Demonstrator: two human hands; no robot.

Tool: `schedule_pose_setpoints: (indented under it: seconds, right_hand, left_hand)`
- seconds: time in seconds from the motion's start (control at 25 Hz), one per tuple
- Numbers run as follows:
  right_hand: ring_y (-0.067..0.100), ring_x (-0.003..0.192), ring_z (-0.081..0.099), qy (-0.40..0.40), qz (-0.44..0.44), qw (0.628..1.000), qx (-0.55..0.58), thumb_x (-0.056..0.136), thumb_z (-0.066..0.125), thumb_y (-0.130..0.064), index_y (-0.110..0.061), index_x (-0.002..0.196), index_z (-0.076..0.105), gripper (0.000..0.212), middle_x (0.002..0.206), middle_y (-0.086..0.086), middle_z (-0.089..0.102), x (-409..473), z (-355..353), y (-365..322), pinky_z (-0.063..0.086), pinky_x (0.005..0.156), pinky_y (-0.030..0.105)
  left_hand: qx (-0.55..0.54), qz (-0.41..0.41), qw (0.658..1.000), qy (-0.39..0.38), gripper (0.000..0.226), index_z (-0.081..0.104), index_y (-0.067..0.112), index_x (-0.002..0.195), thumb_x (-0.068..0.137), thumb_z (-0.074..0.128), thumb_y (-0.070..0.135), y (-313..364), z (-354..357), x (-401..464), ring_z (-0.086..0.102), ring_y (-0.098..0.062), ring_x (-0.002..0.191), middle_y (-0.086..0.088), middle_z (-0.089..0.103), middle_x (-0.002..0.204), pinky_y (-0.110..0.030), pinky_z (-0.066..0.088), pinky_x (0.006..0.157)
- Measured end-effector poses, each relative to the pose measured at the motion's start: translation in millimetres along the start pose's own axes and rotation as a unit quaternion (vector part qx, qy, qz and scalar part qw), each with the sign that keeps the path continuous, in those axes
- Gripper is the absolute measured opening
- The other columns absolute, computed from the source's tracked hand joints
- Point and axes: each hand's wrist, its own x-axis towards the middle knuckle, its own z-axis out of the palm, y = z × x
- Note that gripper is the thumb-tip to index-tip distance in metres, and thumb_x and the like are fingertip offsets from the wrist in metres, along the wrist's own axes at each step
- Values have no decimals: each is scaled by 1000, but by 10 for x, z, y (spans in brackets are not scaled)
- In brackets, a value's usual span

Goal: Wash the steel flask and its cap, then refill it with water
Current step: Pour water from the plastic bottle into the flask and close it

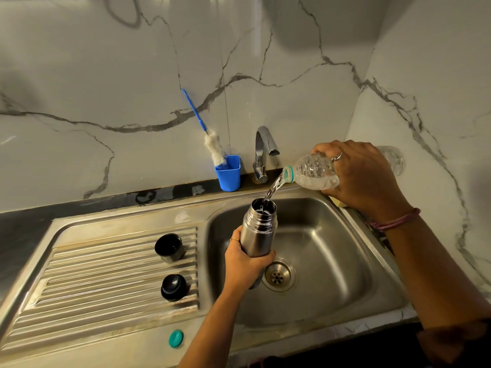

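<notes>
The steel flask (259, 235) stands upright and open-mouthed above the sink basin (332, 261), just at eleven o'clock from the drain (278, 274); the left hand (245, 264) wraps its fingers round the lower body and clamps it firmly; from two o'clock the right hand (361, 173) grips a clear plastic bottle (313, 172), fingers curled over its middle, tilted so that a thin stream of water (273, 188) falls from its neck into the flask's mouth. Refilling appears well under way, though the level inside cannot be seen; to do it well, the person should likely keep the bottle's lip close over the centre of the opening, hold the tilt gentle so the stream stays narrow, and keep the flask over the basin so any spill drains. At nine o'clock on the ribbed drainboard (106, 274) rest the steel cup cap (170, 247) and, nearer, the black stopper (174, 287); a teal bottle cap (176, 338) lies at the sink's front edge; a blue brush (204, 131) leans in a blue holder (228, 172) beside the tap (263, 152).
</notes>
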Motion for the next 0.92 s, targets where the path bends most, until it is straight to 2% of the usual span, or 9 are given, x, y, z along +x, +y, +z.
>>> schedule_pose_setpoints:
  seconds: [0.24, 0.32, 0.48, 0.64, 0.76, 0.92]
  right_hand:
    - [29, 87, 63, 2, -5, 1000, -7, 57, 89, -30, -11, 115, 58, 69, 101, 8, 67, 4, 15, 15, 47, 79, 36]
    - [28, 87, 63, 6, -6, 1000, -9, 57, 89, -29, -11, 115, 58, 68, 101, 8, 67, 5, 17, 17, 46, 79, 36]
    - [28, 88, 63, 10, -10, 1000, -12, 58, 89, -25, -11, 115, 58, 67, 102, 8, 67, 15, 14, 24, 46, 81, 37]
    - [30, 89, 63, 13, -13, 1000, -12, 57, 89, -22, -9, 115, 59, 66, 103, 9, 67, 29, 0, 27, 47, 81, 38]
    - [30, 90, 64, 15, -12, 1000, -12, 59, 88, -25, -9, 114, 60, 64, 103, 9, 68, 35, -1, 22, 46, 82, 37]
    - [29, 90, 63, 18, -13, 1000, -12, 61, 87, -26, -10, 114, 59, 62, 103, 9, 67, 38, -11, 26, 45, 82, 38]
  left_hand:
    - [3, -3, 1000, 1, 72, 54, 23, 120, 59, 91, 11, -27, -8, 1, 64, -7, 90, 7, 66, 103, -25, 55, 77]
    - [2, -3, 1000, 2, 72, 54, 22, 120, 59, 91, 10, -29, -8, 6, 63, -3, 88, 7, 66, 103, -26, 55, 78]
    - [1, -2, 1000, 1, 72, 53, 22, 121, 60, 90, 9, -23, -5, 3, 62, 2, 87, 8, 66, 103, -20, 53, 75]
    - [1, -2, 1000, 5, 74, 54, 21, 122, 58, 91, 13, -51, -7, 7, 64, -6, 89, 6, 67, 104, -25, 55, 78]
    - [2, -2, 1000, 4, 73, 53, 21, 121, 60, 91, 10, -50, -5, 8, 65, -10, 91, 6, 66, 104, -22, 54, 76]
    - [4, 0, 1000, 0, 73, 52, 22, 122, 61, 90, 9, -36, -11, -1, 63, -1, 89, 8, 65, 104, -17, 53, 73]
